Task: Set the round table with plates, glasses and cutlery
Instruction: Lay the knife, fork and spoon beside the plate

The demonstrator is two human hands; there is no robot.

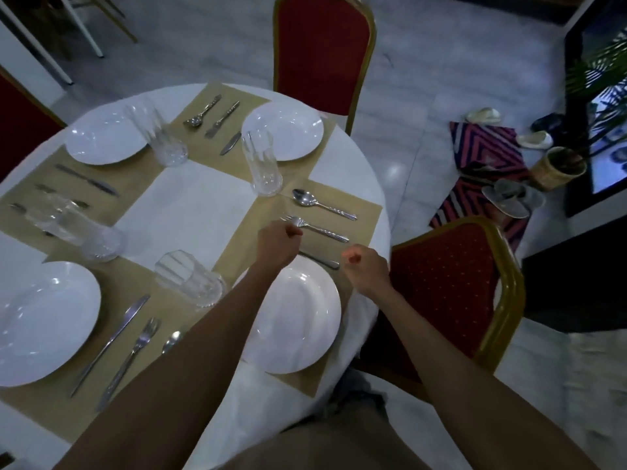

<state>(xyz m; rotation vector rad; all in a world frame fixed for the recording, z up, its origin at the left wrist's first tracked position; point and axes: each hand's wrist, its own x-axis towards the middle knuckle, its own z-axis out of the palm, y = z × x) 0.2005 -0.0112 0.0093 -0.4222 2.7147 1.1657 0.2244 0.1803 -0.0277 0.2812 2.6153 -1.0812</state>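
The round table (203, 205) has a white cloth, with beige placemats, white plates, clear glasses and cutlery at each seat. On the right placemat (363, 212) lie a spoon (322, 203), a fork (319, 228) and a knife (327, 262), beside a white plate (305, 313). My left hand (278, 237) is curled into a fist right at the fork's tines, and no grip on the fork shows. It hides the knife's blade. My right hand (364, 266) is also curled, holds nothing, and hovers just right of the knife's handle end.
A tall glass (263, 164) stands at the mat's far corner and a short glass (190, 278) left of my forearm. Red chairs with gold frames stand at the far side (322, 49) and the right (451, 286). Sandals, a striped rug (481, 147) and a potted plant (556, 167) lie on the floor.
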